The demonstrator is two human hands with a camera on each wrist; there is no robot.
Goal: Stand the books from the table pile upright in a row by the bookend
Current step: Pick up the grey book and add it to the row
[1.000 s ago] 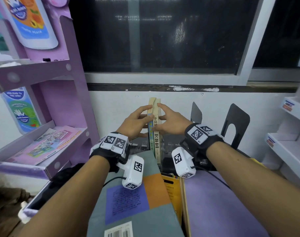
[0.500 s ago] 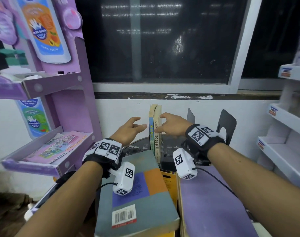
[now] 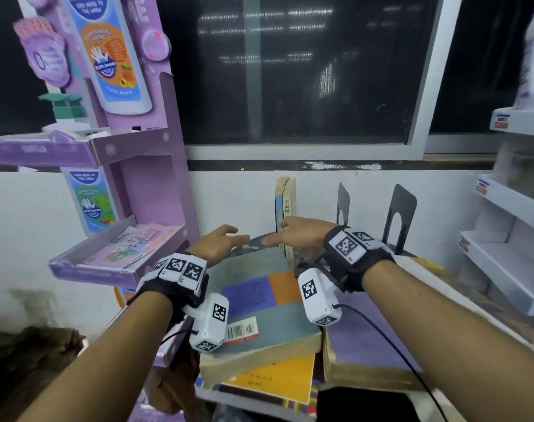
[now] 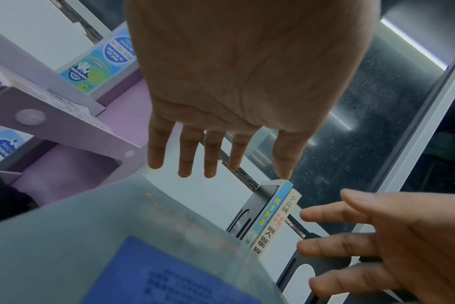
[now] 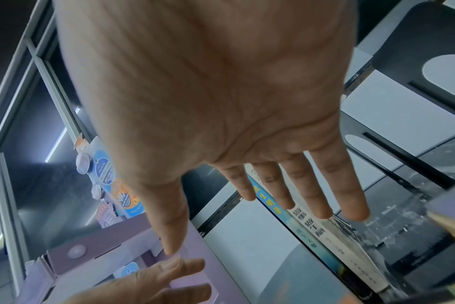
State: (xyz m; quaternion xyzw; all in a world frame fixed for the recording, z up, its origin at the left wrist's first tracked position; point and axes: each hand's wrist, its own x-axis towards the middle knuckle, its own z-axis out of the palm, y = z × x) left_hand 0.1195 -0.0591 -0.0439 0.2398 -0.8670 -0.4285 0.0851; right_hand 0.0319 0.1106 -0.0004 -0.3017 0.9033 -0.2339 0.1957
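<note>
Both my hands, left hand and right hand, are spread and hold nothing. The big grey book at the frame's middle looks heavy and stiff. I would grab its two long sides.

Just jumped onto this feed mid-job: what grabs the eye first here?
Two slim books stand upright against the white wall under the dark window, black bookends to their right. Both open hands, left hand and right hand, hover in front of them, holding nothing. Nearer, a grey book with blue and orange patches tops the flat pile.
</note>
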